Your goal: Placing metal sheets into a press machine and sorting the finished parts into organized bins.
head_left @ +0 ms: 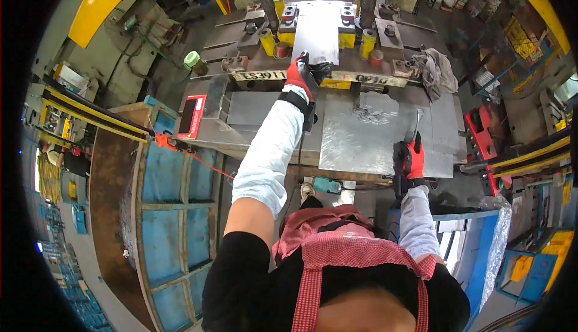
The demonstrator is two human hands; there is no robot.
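- Set in a workshop, with a press bed (211,54) beyond the hands and a metal surface (214,134) on the near side of it.
- Shows, just beyond the left hand (303,72), a bright metal sheet (317,28) lying flat between yellow posts (267,42) on the press tooling.
- At the left: gloved, bent at the fingers by the sheet's near end; impossible to make out whether pinching or merely pressing.
- At the right hand (410,158): gloved, closed around a slim metal tool (417,126), directed away from the body.
- Shows, ahead and to the left of the right hand, flat sheets (355,142) on the surface, with a ragged, shiny pile (376,108) toward the far side.
- Includes a crumpled grey cloth (436,73) beyond the right hand and a red-bordered dark panel (191,117) well left of the left hand.
- Judged to be at sheet positioning in the tooling, done left-handed, with the tool held apart from it.
- Judged to call next for squaring the sheet, then drawing fingers clear of the tooling.
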